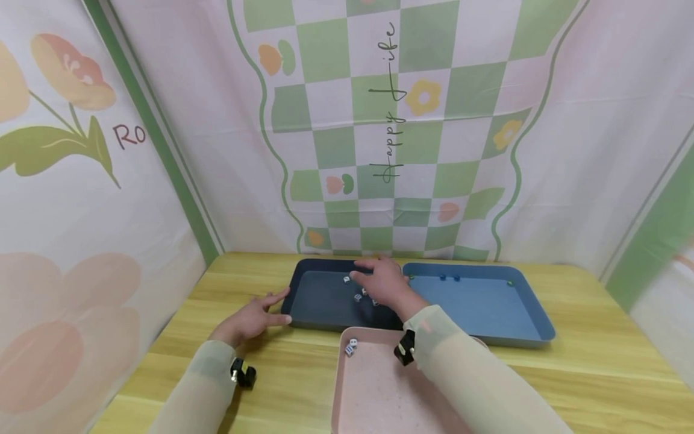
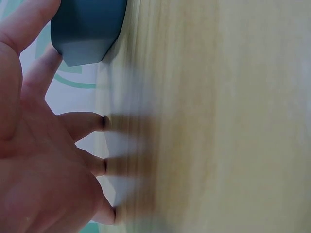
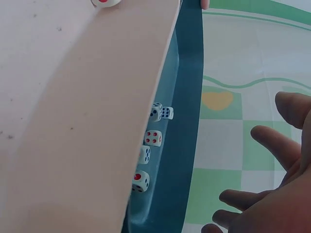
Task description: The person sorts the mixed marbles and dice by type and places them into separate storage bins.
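My left hand [image 1: 249, 320] rests at the left end of the dark navy tray [image 1: 320, 301], fingers spread. In the left wrist view its thumb and index finger touch either side of the tray's corner [image 2: 87, 34], and the other fingertips reach the table. My right hand [image 1: 384, 283] hovers over the right part of the same tray. Nothing shows between its slightly bent, parted fingers [image 3: 277, 145]. Several white dice lie in the dark tray, among them one die [image 1: 346, 279] near the far wall and another die [image 3: 153, 138] with red pips.
In front stands a pink tray [image 1: 379, 386] with two dice [image 1: 350, 346] in its far left corner. A blue tray [image 1: 477, 307] adjoins the dark one on the right, holding small blue beads [image 1: 456, 278] and green ones [image 1: 509, 283]. Behind the wooden table [image 1: 287, 374] hangs a patterned curtain [image 1: 374, 138].
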The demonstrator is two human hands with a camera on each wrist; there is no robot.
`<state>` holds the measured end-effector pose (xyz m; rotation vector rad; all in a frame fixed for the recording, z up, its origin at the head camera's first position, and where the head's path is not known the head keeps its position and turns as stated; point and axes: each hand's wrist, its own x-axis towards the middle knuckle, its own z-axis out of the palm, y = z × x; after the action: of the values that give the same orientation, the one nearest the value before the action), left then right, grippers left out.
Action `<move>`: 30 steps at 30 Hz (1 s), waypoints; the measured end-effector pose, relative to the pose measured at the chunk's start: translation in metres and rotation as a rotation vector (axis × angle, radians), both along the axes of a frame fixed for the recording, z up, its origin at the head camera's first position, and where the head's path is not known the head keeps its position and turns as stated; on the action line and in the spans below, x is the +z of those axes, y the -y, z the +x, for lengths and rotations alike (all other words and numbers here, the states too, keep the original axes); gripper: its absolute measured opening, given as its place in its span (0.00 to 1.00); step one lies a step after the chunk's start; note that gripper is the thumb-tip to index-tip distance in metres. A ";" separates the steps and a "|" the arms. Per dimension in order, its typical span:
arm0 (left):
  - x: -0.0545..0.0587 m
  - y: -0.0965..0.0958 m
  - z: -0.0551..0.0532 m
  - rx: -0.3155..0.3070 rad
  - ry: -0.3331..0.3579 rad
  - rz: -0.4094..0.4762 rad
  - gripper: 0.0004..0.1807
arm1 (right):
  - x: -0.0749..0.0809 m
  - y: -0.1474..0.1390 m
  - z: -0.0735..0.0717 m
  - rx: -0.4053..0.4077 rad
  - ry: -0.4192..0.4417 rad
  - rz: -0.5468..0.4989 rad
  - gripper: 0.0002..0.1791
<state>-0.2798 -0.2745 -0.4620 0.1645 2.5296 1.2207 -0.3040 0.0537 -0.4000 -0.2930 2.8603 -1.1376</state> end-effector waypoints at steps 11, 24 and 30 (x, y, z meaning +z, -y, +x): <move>0.001 0.000 0.000 -0.007 -0.017 -0.005 0.44 | -0.002 -0.006 0.009 0.070 0.025 -0.022 0.25; 0.002 -0.001 0.001 -0.014 0.006 0.003 0.45 | -0.002 -0.022 0.029 0.220 0.011 0.014 0.20; 0.003 -0.002 0.001 -0.008 0.005 -0.003 0.44 | -0.008 -0.023 0.039 0.280 -0.024 0.026 0.16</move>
<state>-0.2783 -0.2729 -0.4594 0.1698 2.5240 1.2128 -0.2646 0.0768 -0.4077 -0.6846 2.7368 -1.0481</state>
